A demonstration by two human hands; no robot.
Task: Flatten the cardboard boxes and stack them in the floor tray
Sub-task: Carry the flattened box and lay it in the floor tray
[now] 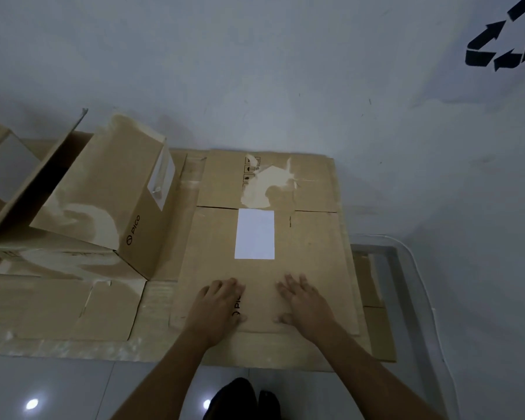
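The left hand [222,304] and right hand [303,301] lie spread, palms down, on the near end of the flattened brown cardboard box with a white label [309,253]. It rests on other flat sheets on the floor by the wall. Firm pressure outward along the creases should keep its panels down. The clear plastic floor tray [419,268] lies just right of the box's edge, and that way looks open. An upright brown cardboard box [103,201] crowds the left.

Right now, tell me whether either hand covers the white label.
No, left hand and right hand rest short of the white label.
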